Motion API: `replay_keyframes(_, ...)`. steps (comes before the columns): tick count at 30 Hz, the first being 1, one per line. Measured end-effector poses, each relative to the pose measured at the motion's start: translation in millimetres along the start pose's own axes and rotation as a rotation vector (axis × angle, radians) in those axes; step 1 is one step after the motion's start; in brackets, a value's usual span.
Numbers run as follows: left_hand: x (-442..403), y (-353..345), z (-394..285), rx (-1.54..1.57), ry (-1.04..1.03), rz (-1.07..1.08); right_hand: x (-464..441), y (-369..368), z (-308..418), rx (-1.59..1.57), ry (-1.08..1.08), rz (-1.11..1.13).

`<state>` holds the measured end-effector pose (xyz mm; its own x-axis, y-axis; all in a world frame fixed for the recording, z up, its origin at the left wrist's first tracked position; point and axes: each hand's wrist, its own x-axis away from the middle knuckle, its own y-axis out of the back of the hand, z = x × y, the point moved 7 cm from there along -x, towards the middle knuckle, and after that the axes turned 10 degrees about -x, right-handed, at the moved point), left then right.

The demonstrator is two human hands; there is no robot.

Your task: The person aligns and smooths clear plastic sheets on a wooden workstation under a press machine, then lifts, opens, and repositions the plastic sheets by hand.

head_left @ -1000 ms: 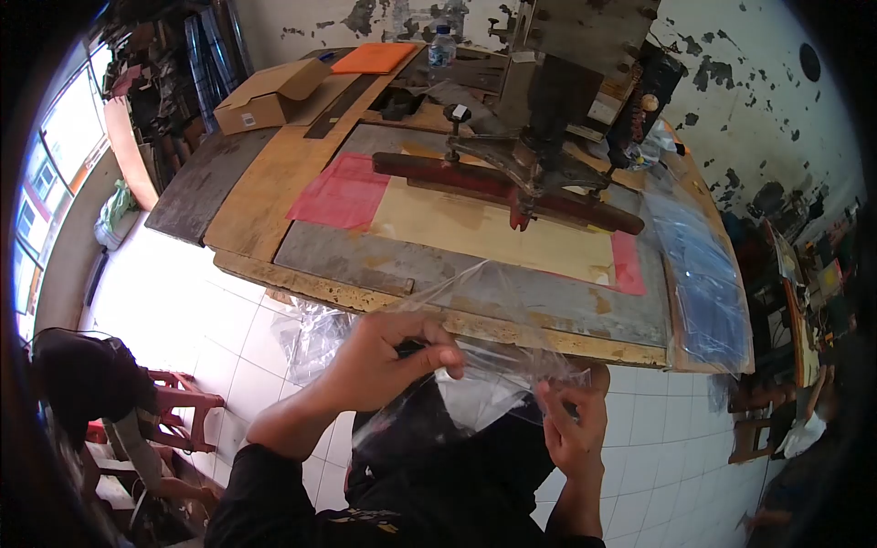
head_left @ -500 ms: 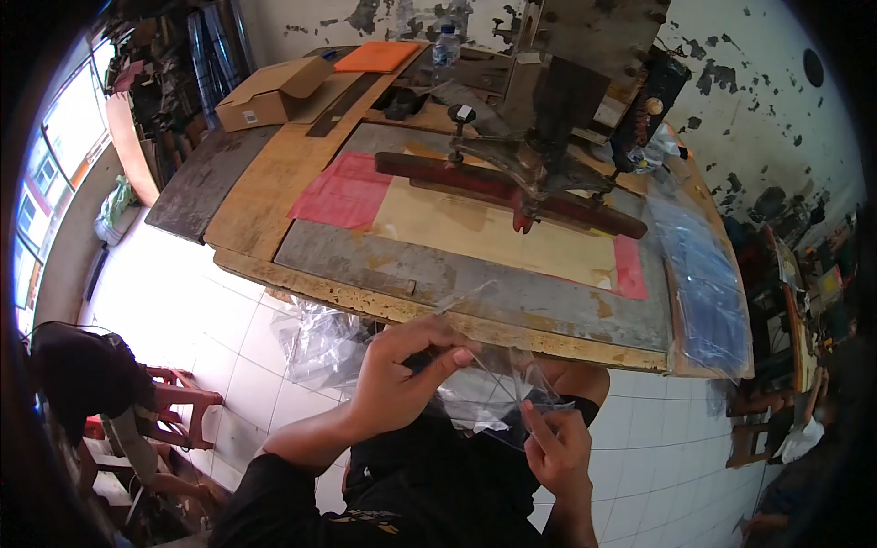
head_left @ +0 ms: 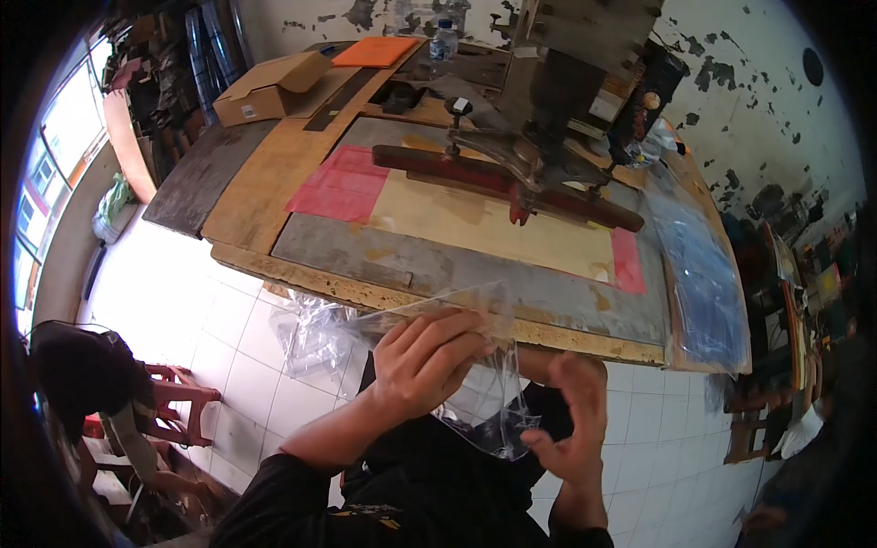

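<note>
Clear plastic film [head_left: 489, 406] hangs over my lap at the table's front edge, its upper part reaching over the edge. My left hand [head_left: 429, 356] is closed on the film, fingers pressed together, back of the hand facing up. To the right of the film, my right hand [head_left: 575, 416] has thumb and fingers spread and holds nothing; its fingers are slightly blurred. Beyond both hands, a pale yellow sheet with pink ends [head_left: 457, 224] lies on a grey plate [head_left: 365, 251], beneath the dark red bar of a press [head_left: 507, 183].
An open cardboard box [head_left: 265, 91], an orange folder [head_left: 375, 52] and a water bottle [head_left: 443, 41] stand at the back. Blue-tinted plastic sheets [head_left: 699, 283] lie at the right. Crumpled plastic [head_left: 311, 338] hangs below the table. Another person [head_left: 137, 429] is at lower left.
My right hand has let go of the film and opened, moving a little right. My left hand has turned over with its fingers folded across the film, which now hangs from it.
</note>
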<state>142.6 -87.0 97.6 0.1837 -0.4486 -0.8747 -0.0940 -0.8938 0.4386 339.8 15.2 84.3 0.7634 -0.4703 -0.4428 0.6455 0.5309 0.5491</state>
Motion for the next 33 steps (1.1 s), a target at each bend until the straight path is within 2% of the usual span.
replay_keyframes(2,-3,0,-16,0.005,-0.144,-0.015,-22,9,12,-0.128,0.120,-0.184)
replay_keyframes(3,-1,-2,-20,0.010,-0.177,-0.046,-34,10,13,-0.125,0.117,-0.192)
replay_keyframes(5,-4,1,-25,0.030,-0.214,-0.057,-55,0,22,-0.177,0.202,-0.026)
replay_keyframes(6,-4,3,-27,0.044,-0.246,-0.067,-60,1,21,-0.178,0.202,-0.029)
replay_keyframes(8,-4,2,-21,0.050,-0.254,-0.072,-67,-6,17,-0.223,0.184,0.124)
replay_keyframes(11,-6,-3,-15,0.045,-0.319,-0.003,-72,-1,14,-0.140,0.183,0.113)
replay_keyframes(17,-16,-20,-14,0.186,-0.215,0.094,-73,8,10,-0.095,0.180,0.060)
replay_keyframes(19,-23,-23,-11,0.258,-0.096,0.133,-74,8,16,-0.103,0.171,0.013)
replay_keyframes(24,-25,-23,-12,0.283,-0.095,0.147,-75,10,20,-0.123,0.137,-0.024)
replay_keyframes(26,-25,-23,-11,0.287,-0.100,0.153,-74,8,9,-0.208,0.005,-0.045)
replay_keyframes(29,-23,-24,-11,0.280,-0.084,0.196,-78,8,12,-0.168,0.106,-0.075)
replay_keyframes(33,-26,-18,-6,0.242,0.125,0.374,-80,12,8,-0.173,0.036,-0.124)
